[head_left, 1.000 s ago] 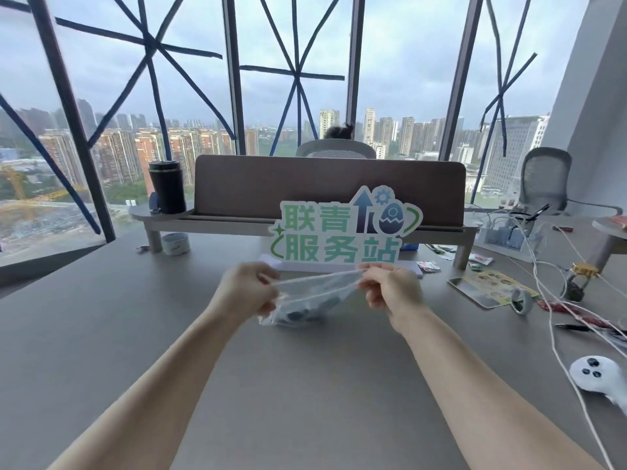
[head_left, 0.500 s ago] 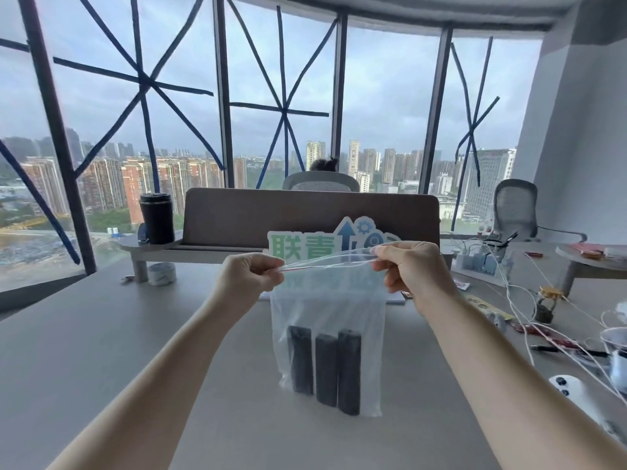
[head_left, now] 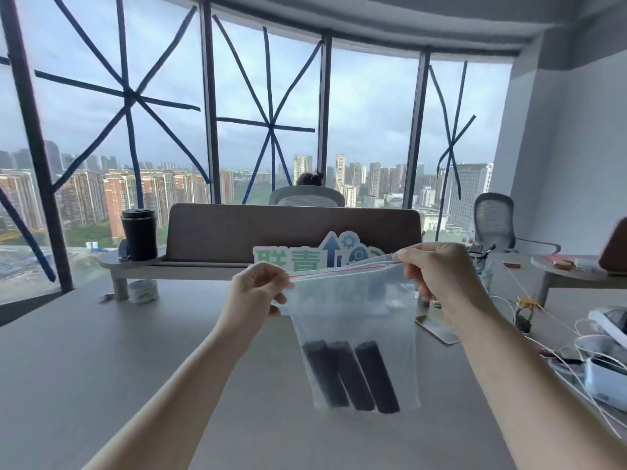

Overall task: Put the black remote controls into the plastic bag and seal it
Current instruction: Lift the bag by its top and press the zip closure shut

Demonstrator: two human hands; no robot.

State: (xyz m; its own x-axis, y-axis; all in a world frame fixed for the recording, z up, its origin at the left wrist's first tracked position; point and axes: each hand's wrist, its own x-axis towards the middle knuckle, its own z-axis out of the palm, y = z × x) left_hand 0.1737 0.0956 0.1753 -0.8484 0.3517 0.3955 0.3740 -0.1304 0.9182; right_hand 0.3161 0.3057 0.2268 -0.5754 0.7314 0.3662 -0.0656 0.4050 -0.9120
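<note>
A clear plastic zip bag (head_left: 353,307) with a red seal line hangs in the air above the grey table (head_left: 101,351). Three black remote controls (head_left: 349,376) stand side by side, tilted, at the bottom of the bag. My left hand (head_left: 254,293) pinches the top left corner of the bag. My right hand (head_left: 437,276) pinches the top right corner. The top edge is stretched taut between both hands and looks pressed together.
A brown divider (head_left: 291,228) with a green sign (head_left: 315,257) stands behind the bag. A black tumbler (head_left: 139,234) and a tape roll (head_left: 144,290) sit at the left. White cables (head_left: 556,327) and white devices (head_left: 604,378) crowd the right side. A person sits in a chair (head_left: 307,195) beyond the divider.
Both hands have lifted the bag from the table into the air, so the remotes slid upright to its bottom. The top edge, gaping before, is now pulled flat.
</note>
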